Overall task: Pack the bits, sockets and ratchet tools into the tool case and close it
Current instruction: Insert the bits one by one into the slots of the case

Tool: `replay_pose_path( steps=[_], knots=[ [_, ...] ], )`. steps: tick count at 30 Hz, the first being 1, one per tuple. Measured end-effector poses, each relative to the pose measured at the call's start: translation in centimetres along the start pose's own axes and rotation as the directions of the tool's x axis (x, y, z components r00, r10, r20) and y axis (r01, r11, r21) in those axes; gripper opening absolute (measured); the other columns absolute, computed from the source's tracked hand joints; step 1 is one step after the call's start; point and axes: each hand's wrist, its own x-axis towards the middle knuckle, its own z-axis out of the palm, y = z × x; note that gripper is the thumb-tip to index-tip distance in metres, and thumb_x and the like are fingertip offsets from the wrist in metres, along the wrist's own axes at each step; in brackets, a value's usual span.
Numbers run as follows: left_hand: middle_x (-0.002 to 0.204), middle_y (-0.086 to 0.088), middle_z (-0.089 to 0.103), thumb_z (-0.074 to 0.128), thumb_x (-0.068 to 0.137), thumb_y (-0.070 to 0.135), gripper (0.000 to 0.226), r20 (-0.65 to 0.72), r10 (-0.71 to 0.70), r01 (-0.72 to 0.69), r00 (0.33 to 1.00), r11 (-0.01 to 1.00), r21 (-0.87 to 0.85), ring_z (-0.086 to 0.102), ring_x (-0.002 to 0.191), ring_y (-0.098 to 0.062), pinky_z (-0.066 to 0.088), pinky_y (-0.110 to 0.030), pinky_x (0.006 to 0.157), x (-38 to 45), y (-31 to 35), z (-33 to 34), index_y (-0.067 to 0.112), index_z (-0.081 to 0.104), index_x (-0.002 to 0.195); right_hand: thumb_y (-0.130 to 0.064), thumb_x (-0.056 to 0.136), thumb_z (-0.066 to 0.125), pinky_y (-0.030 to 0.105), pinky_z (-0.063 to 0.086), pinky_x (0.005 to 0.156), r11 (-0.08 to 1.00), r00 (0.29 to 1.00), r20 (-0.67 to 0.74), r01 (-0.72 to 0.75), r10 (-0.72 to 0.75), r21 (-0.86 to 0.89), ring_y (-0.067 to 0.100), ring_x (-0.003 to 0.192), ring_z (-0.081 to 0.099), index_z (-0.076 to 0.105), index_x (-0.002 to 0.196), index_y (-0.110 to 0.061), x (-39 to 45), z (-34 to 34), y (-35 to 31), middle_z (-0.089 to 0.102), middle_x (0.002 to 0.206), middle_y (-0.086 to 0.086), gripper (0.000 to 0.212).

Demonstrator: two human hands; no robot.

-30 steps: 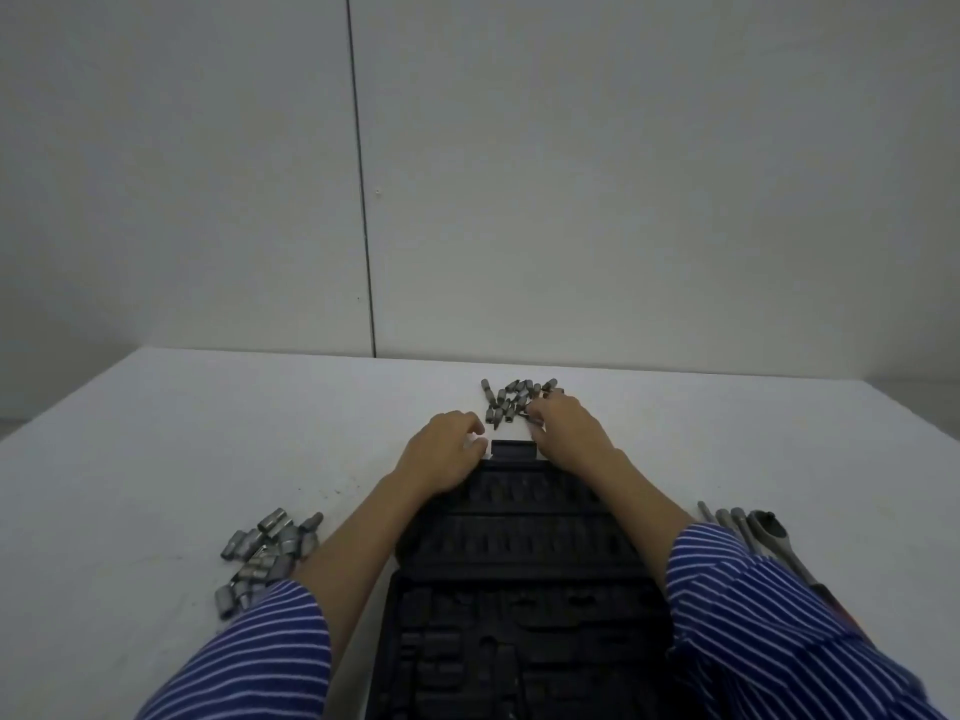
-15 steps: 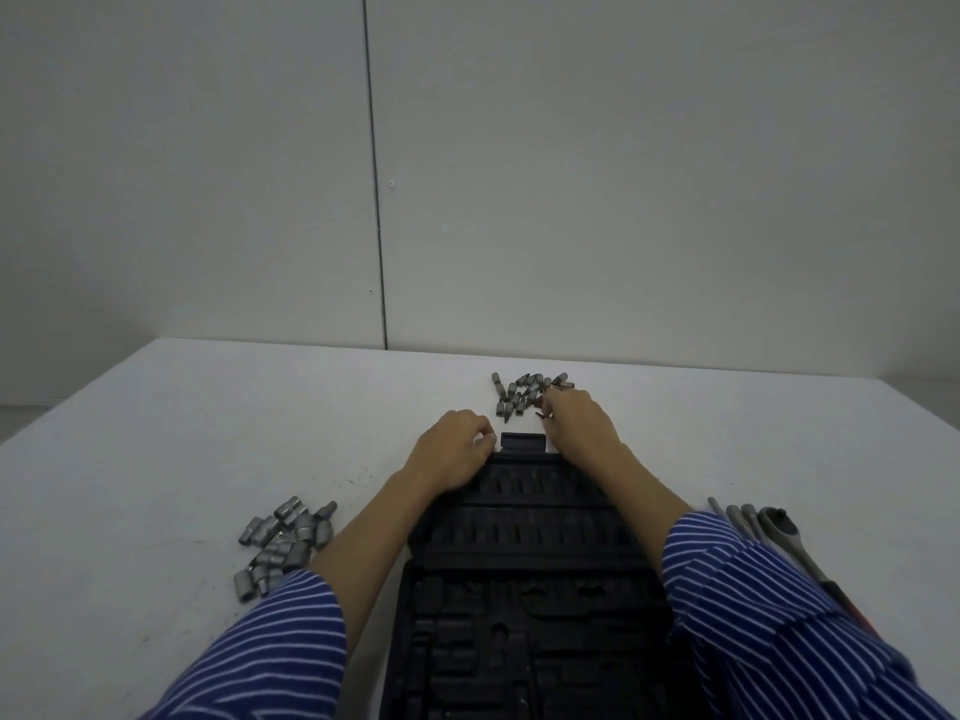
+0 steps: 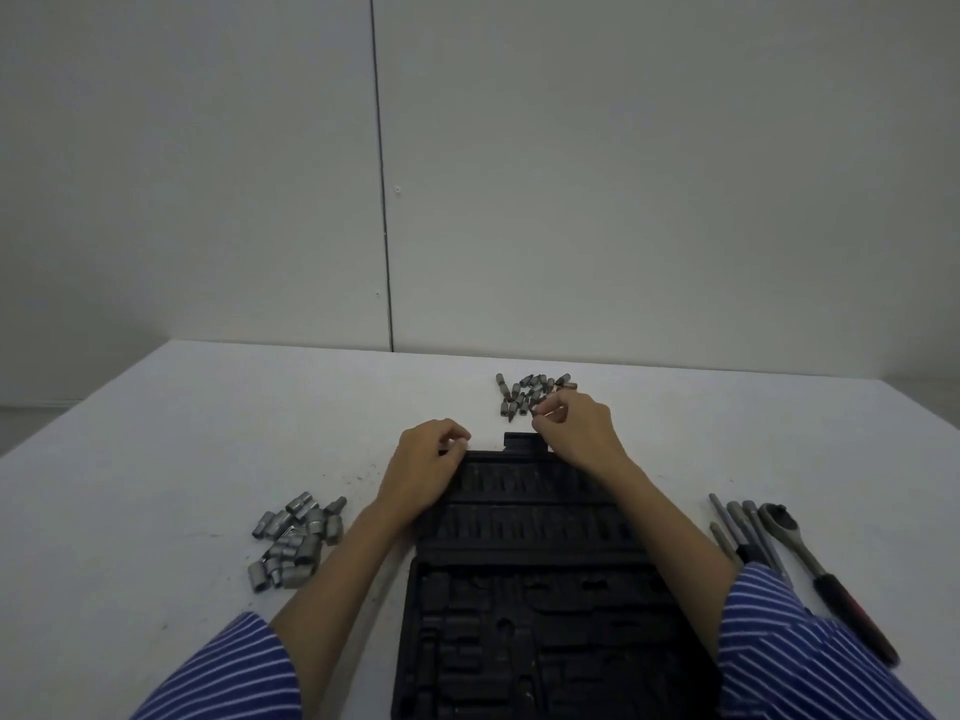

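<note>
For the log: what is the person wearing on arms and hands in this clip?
Both arms wear blue sleeves with thin white stripes, the left sleeve and the right sleeve pushed up, forearms bare. The left hand and right hand are bare: no gloves visible.

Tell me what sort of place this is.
Probably a bare workroom or recording bench, not a real garage: a plain white table against a blank panelled wall, with only an open tool case, loose bits and sockets.

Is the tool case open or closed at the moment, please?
Open: the tool case lies spread flat on the table, its moulded slots facing up.
</note>
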Motion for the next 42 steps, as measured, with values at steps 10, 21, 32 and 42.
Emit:
replay_pose_path(
  steps=[10, 21, 32, 42],
  knots=[
    [0.082, 0.004, 0.068, 0.063, 0.085, 0.010, 0.010, -0.180, -0.086, 0.075, 0.980, 0.995, -0.067, 0.058, 0.074, -0.005, 0.037, 0.002, 0.063, -0.2, -0.4, 0.8, 0.011, 0.072, 0.087, -0.021, 0.082, 0.063, 0.005, 0.039, 0.063, 0.984, 1.000, 0.021, 0.004, -0.008, 0.179, 0.008, 0.077, 0.059, 0.066, 0.094, -0.020, -3.2, 2.3, -1.0, 0.067, 0.077, -0.003, 0.012],
    [0.078, 0.003, 0.070, 0.067, 0.082, 0.011, 0.007, -0.235, -0.140, 0.103, 0.962, 0.982, -0.160, 0.061, 0.072, -0.007, 0.039, -0.002, 0.065, 0.1, 0.2, 1.7, 0.012, 0.074, 0.084, -0.018, 0.084, 0.063, 0.036, 0.057, 0.076, 0.953, 0.996, 0.047, 0.062, -0.080, 0.298, 0.013, 0.068, 0.068, 0.065, 0.084, -0.024, -4.7, 4.3, -1.1, 0.071, 0.069, 0.002, 0.006],
    [0.089, 0.002, 0.071, 0.053, 0.089, 0.001, 0.022, -0.076, -0.083, 0.064, 0.994, 0.974, -0.215, 0.064, 0.085, -0.003, 0.044, -0.002, 0.072, -0.4, -1.1, 0.1, 0.013, 0.070, 0.094, -0.019, 0.085, 0.066, 0.034, 0.058, 0.072, 0.959, 0.987, 0.019, 0.150, -0.159, 0.239, 0.011, 0.067, 0.068, 0.072, 0.087, -0.013, -4.9, 4.8, -1.0, 0.071, 0.077, 0.001, 0.008],
    [0.085, 0.001, 0.070, 0.054, 0.087, -0.003, 0.021, -0.105, -0.109, 0.070, 0.989, 0.945, -0.320, 0.065, 0.083, -0.004, 0.049, -0.008, 0.070, -0.4, -1.3, 0.4, 0.008, 0.071, 0.090, -0.016, 0.084, 0.068, 0.000, 0.043, 0.071, 0.933, 0.934, 0.091, 0.330, -0.344, 0.140, -0.011, 0.070, 0.060, 0.072, 0.105, -0.014, -5.7, 6.0, -2.4, 0.073, 0.092, -0.002, 0.021]
  ],
)
